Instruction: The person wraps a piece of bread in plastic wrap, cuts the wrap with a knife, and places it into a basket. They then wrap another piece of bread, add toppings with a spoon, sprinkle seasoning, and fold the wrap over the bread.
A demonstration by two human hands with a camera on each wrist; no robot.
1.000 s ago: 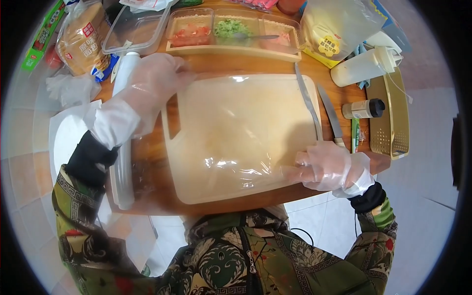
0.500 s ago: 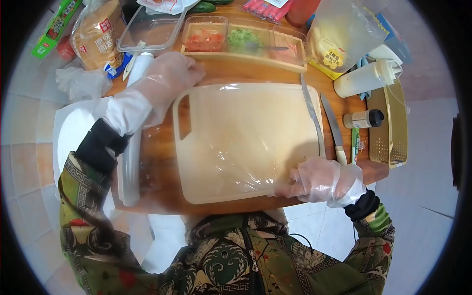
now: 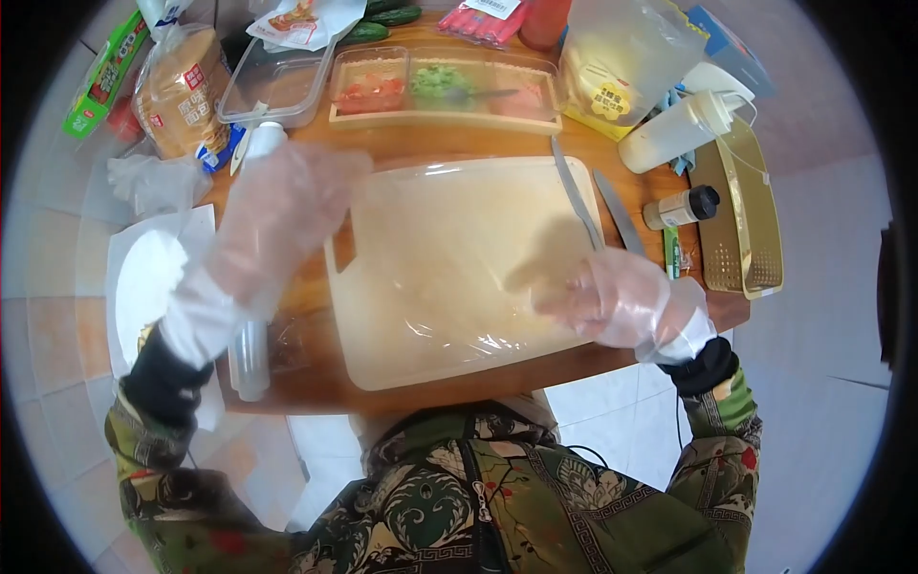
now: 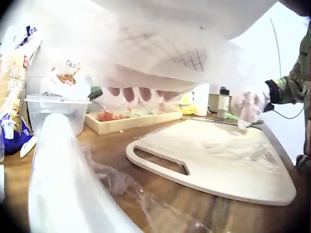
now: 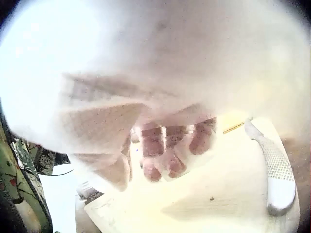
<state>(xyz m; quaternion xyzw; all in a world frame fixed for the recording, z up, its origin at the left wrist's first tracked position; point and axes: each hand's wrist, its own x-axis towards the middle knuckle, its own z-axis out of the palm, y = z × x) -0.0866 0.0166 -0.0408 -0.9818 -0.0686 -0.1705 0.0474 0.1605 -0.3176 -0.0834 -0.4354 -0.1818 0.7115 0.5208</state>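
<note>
Fingers of the right hand (image 3: 622,301), in a thin clear glove, curl loosely over the near right part of the board (image 3: 459,277); the wrist view shows the fingertips (image 5: 167,165) bent down above the pale surface, and they seem to hold nothing, though glare there makes a pinch on the film hard to rule out. The left hand (image 3: 282,206), gloved the same way, hovers with relaxed, spread fingers above the board's left edge, over its handle slot; from its wrist camera the fingertips (image 4: 138,94) hang clear of the wood, touching nothing.

A sheet of cling film (image 3: 449,287) lies wrinkled across the board, which sits in the middle of the wooden table (image 3: 316,383). The film roll (image 3: 251,354) lies along the left side, partly under the left forearm. Two knives (image 3: 598,206) rest just beside the board's right edge.

Behind the board stands a tray (image 3: 445,91) of chopped fillings, with a clear box (image 3: 273,91) to its left and a bread bag (image 3: 177,96) further left. A squeeze bottle (image 3: 674,129), a shaker (image 3: 681,208) and a yellow basket (image 3: 741,215) stand to the right
</note>
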